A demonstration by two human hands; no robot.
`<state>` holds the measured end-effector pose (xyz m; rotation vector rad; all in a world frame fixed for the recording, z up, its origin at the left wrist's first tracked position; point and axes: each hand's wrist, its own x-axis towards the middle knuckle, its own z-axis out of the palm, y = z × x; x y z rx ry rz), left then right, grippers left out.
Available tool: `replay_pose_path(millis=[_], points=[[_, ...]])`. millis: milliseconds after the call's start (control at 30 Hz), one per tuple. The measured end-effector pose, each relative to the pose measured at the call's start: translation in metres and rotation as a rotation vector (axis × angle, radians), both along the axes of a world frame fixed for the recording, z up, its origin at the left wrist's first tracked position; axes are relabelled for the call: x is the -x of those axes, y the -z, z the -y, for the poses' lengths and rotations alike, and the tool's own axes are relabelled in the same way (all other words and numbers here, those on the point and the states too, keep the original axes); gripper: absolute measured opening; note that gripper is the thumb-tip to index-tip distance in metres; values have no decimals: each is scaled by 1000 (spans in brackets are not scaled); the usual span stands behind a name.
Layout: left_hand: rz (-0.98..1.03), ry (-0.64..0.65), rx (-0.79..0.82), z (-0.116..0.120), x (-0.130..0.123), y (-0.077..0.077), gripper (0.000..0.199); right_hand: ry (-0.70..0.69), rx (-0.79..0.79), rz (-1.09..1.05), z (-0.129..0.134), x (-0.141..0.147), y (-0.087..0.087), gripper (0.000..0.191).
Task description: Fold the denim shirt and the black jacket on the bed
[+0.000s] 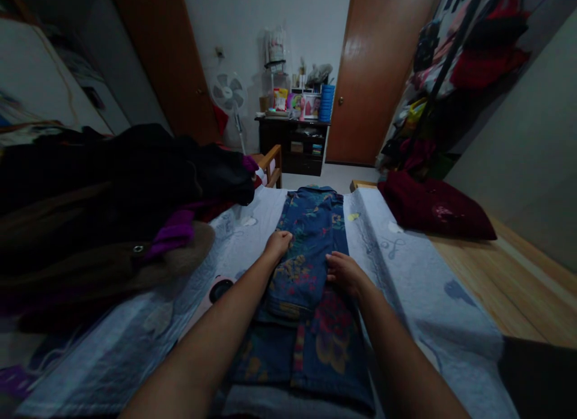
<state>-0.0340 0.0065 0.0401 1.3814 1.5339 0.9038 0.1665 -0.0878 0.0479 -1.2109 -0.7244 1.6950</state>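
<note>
One garment [311, 223] lies between left hand [278, 243], pinching it, and half-open right hand [348, 273] (grip unclear).

Bare forearms [220, 323], bare left hand [279, 242], bare right hand [345, 272]

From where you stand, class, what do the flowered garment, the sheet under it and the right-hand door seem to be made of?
Flowered garment: woven cloth, perhaps denim, matte; it lies folded in layers.
Sheet: soft fabric, dull; it ripples and drapes.
Right-hand door: probably wood or veneer, lightly glossy; brown, with a soft sheen.
</note>
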Motion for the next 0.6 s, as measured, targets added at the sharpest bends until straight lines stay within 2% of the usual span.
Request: replay_pose_path(millis=[100, 167, 233, 333, 400, 500, 600], points=[[-37, -15, -34, -2, 1, -1, 19, -87, -44, 29, 16, 8, -2, 31], [-50, -38, -42, -5, 0, -1, 20, -76, -104, -18, 23, 12, -6, 36], [-51, -63, -41, -7, -2, 1, 22, 22, -136, -76, 28, 11, -11, 38], [-32, -92, -22, -5, -6, 5, 21, 209, -95, -107, 37, 4, -13, 36], [-5, -101, 0, 0, -8, 6, 19, 239, -63, -119, 47, -1, -11, 34], [60, -85, 67, 10, -10, 2, 15, 169, -25, -90, 65, -9, -6, 34], [144, -14, 202, 23, -8, -6, 12, 47, -74, -10, 81, -16, -2, 39]])
